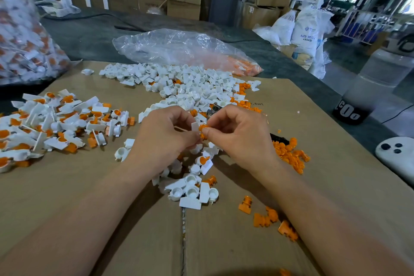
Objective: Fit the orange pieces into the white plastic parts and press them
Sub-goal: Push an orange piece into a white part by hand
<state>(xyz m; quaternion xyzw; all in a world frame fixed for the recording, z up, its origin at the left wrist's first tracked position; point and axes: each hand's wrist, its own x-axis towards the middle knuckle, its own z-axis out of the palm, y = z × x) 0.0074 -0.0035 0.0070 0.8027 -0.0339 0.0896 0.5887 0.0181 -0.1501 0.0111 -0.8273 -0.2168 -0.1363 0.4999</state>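
As it slumps at far left, filled bag [22, 40]: clear crinkled film, packed with white parts carrying orange inserts; we see its top run out of frame.
Fitted pile [51, 125]: matte white plastic, flat rectangular tabs joined to round cups, orange showing in the cups; lies on the sheet's left part.
Cardboard sheet [89, 186]: brown, flat, dull; a seam runs down its middle toward us; it lies on a dark grey table [89, 33].
Left hand [163, 134]: fingers curled, gripping the white part [195, 126] at the fingertips; we make out only its flat tab.
Orange piece [203, 128]: glossy, rounded head; touching the white part, between both hands, held above the sheet's centre. We cannot tell how far it is seated.
Right hand [237, 136]: thumb and forefinger pinch the orange piece; other fingers curled.
Loose white pile [183, 83]: unfilled cups with tabs, heaped beyond the hands; a smaller cluster [192, 190] lies between the forearms.
Flat bag [186, 49]: thin clear film, wrinkled, behind the white pile; orange pieces gathered in its right end.
Orange pile [289, 152]: small round-headed pieces, just right of the right hand; a few ribbed strays [266, 217] near the right forearm.
White device [396, 159]: smooth rounded shell, three dark round spots, at the sheet's right edge.
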